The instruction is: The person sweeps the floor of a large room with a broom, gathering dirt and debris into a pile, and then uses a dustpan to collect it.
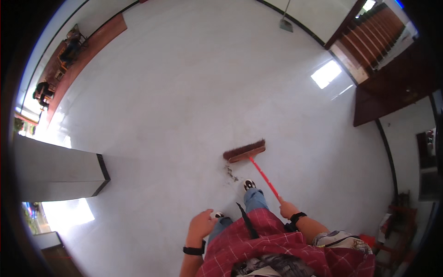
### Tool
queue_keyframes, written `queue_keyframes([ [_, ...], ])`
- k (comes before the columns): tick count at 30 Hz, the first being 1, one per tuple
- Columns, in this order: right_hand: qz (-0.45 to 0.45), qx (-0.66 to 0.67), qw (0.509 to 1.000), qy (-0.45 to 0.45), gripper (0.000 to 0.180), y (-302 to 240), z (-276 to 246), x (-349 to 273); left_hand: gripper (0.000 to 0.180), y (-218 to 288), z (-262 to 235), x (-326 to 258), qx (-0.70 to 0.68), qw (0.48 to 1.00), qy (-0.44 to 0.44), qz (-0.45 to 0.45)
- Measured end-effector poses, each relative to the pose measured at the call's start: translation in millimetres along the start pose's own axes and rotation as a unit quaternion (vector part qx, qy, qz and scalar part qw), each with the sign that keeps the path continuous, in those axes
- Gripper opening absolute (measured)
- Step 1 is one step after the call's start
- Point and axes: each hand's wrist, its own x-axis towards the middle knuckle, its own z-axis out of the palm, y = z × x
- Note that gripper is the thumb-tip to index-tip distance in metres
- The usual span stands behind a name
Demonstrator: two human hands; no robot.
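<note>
A broom (245,151) with dark brown bristles and a wooden head rests on the floor in front of my feet. Its red handle (264,177) slopes up toward me, and my right hand (289,209) is wrapped round the upper end. Beside the left end of the broom head lies a small trail of dirt (230,173), close to my shoe (249,184). My left hand (201,225) hangs at my left side, touching nothing, its fingers loosely stretched and open.
Pale shiny floor (161,92) spreads all around. A square pillar (60,168) stands at the left. A long-handled dustpan (286,25) sits by the far wall. An open brown door (392,87) leads to stairs at the right. People (69,48) sit on a red platform at far left.
</note>
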Motion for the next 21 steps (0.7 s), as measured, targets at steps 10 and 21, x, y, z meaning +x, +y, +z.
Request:
queue_keyframes([
  [10,0.032,0.163,0.975,0.146,0.044,-33.8,12.6,-56.9,0.04,-90.2,-32.5,-77.0,0.111,0.993,-0.038,-0.034],
  [21,0.161,0.314,0.914,0.202,0.033,-93.6,-49.0,106.3,0.038,-60.0,-60.4,-30.4,0.106,0.987,-0.096,0.07],
])
